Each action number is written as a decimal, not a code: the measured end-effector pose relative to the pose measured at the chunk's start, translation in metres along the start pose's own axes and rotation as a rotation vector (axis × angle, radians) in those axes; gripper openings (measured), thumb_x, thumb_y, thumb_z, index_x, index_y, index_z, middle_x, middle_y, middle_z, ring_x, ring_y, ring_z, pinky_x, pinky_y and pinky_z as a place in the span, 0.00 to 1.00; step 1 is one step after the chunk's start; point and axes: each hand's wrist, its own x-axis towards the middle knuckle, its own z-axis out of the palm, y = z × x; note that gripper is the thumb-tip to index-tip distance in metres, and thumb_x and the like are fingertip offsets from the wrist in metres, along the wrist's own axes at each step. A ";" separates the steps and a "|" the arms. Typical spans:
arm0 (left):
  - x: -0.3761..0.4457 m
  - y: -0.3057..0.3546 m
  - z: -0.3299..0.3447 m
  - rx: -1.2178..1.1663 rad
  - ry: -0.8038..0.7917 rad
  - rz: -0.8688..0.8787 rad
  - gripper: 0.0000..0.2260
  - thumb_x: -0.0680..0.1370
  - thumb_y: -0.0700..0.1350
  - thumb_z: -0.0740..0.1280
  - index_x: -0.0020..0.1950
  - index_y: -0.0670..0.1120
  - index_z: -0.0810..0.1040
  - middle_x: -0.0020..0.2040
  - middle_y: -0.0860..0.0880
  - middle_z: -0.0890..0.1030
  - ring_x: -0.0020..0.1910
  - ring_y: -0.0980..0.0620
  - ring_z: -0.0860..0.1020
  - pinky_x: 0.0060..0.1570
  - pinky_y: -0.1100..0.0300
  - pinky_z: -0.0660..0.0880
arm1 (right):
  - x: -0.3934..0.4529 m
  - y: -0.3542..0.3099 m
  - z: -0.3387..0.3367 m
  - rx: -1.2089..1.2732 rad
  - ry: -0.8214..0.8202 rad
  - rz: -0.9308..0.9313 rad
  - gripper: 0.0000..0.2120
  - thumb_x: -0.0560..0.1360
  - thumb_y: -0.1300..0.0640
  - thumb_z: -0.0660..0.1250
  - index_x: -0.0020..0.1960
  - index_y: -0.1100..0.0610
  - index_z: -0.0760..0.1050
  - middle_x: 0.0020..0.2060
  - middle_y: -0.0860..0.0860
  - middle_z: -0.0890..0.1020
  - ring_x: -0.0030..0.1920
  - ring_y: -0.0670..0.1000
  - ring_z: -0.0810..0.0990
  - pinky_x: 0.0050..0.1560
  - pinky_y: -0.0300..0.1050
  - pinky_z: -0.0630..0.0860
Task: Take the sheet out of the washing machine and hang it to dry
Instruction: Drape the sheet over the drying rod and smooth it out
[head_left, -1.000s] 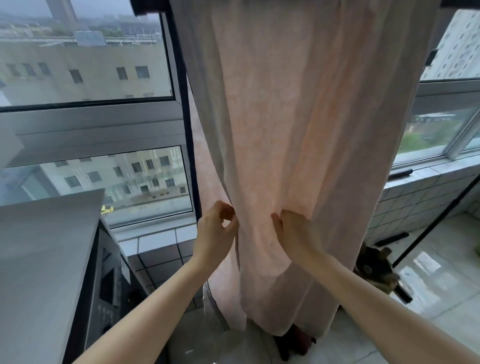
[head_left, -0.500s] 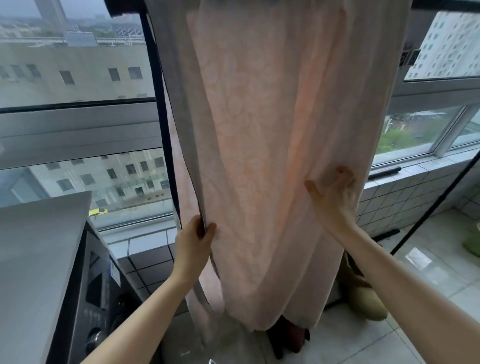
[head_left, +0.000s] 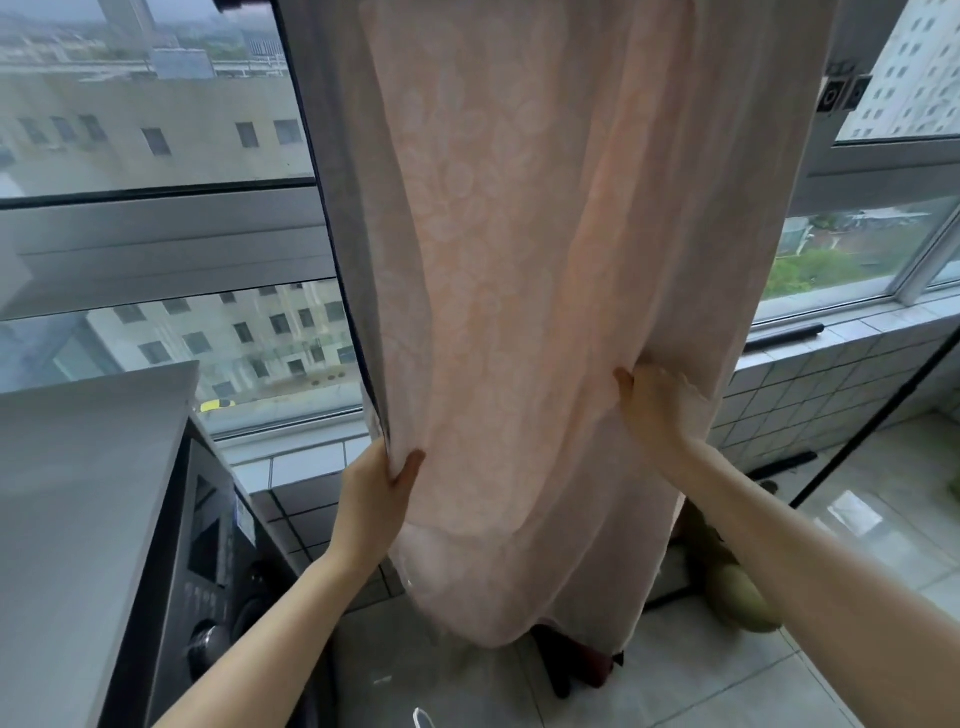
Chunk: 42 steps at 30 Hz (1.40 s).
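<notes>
— Hanging where, that sheet (head_left: 545, 291)?

— From above the frame, straight down before the window (head_left: 156, 130), its hem just above the tiled floor (head_left: 727, 675).

— And your hands?

— I pinch its left edge with my left hand (head_left: 376, 499), thumb in front, arm reaching up beside the washing machine (head_left: 208, 561). My right hand (head_left: 657, 405) clutches a fold near the right edge, fingers buried in cloth, forearm angled up.

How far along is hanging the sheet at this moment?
Done: the pink sheet is out of the washing machine and hangs from above the frame. In hand: the left hand grips its left edge, the right hand holds fabric further right. Left: spreading the bunched folds.
</notes>
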 end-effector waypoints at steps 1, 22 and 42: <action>-0.001 -0.004 0.001 0.013 0.009 -0.013 0.17 0.77 0.40 0.68 0.33 0.50 0.65 0.30 0.56 0.70 0.29 0.57 0.70 0.30 0.70 0.66 | -0.004 0.002 0.003 -0.024 -0.024 -0.002 0.20 0.81 0.47 0.51 0.48 0.56 0.79 0.43 0.54 0.82 0.43 0.58 0.80 0.40 0.47 0.73; 0.003 -0.026 0.002 0.022 -0.084 -0.223 0.12 0.79 0.44 0.67 0.36 0.45 0.69 0.32 0.52 0.74 0.34 0.49 0.75 0.29 0.67 0.64 | -0.068 0.002 0.022 0.113 -0.270 0.077 0.16 0.80 0.58 0.52 0.52 0.58 0.78 0.48 0.55 0.82 0.50 0.59 0.79 0.51 0.52 0.75; 0.114 0.194 -0.135 -0.320 0.416 0.425 0.06 0.80 0.43 0.64 0.50 0.41 0.74 0.40 0.47 0.80 0.35 0.59 0.79 0.31 0.62 0.76 | 0.055 -0.086 -0.171 0.495 0.554 -0.328 0.13 0.79 0.47 0.61 0.45 0.55 0.77 0.32 0.48 0.79 0.29 0.44 0.74 0.31 0.38 0.67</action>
